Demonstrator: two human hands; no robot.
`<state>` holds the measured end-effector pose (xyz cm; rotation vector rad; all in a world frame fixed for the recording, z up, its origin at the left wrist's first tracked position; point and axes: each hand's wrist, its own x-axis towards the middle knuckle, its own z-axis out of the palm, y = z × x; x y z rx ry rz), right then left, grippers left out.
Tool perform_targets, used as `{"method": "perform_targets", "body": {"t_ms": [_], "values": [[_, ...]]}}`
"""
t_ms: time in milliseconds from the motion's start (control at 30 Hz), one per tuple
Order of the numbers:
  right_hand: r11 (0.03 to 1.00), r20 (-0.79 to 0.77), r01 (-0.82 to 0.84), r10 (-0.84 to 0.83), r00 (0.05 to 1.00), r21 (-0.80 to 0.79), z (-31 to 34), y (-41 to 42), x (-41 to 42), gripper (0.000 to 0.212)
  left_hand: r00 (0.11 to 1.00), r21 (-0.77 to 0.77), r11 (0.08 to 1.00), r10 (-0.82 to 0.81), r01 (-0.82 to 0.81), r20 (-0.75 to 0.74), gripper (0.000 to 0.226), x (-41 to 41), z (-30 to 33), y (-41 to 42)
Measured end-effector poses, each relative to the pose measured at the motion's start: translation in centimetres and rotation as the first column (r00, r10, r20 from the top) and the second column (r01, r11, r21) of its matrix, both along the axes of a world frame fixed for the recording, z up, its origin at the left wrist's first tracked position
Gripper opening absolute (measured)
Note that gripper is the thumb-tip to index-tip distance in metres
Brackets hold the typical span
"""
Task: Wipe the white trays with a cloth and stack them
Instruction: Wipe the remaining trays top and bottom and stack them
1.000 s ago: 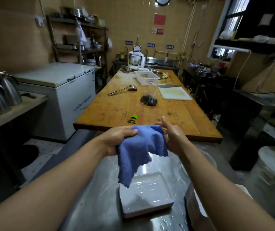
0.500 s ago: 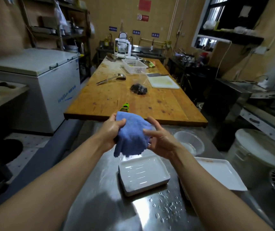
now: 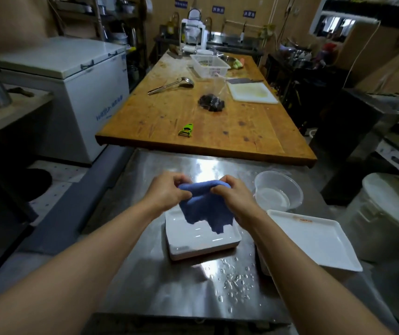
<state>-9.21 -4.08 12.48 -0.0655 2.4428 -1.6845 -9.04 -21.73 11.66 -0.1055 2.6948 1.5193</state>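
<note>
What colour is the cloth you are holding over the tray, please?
The cloth is plain blue, with no pattern, seen best in the head view.

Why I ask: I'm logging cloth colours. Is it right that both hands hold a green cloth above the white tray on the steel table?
Not quite: the cloth is blue, not green, as the head view shows. Both the left hand and right hand do hold it above the white tray on the steel table.

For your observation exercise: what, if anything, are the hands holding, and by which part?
Both the left hand and right hand grip the blue cloth by its bunched upper edge.
</note>
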Motion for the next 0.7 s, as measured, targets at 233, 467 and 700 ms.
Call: {"method": "perform_targets", "body": {"t_ms": [233,467,700], "values": [[0.997,0.048,0.070,-0.071,0.996,0.022,-5.1,2.8,-0.6,0.015,0.981,-0.096,0.986,0.148,-0.137,0.124,0.018,0.5,-5.9,2.3],[0.953,-0.254,0.100,-0.025,0.967,0.286,-8.2,3.5,-1.5,0.013,0.920,-0.227,0.934,0.325,-0.276,0.218,0.030,1.6,-10.2,0.9],[0.797,0.029,-0.225,0.253,0.967,0.561,-12.5,3.0,-0.9,0.036,0.884,-0.327,0.905,0.370,-0.273,0.286,0.040,1.8,-13.3,0.3]]}}
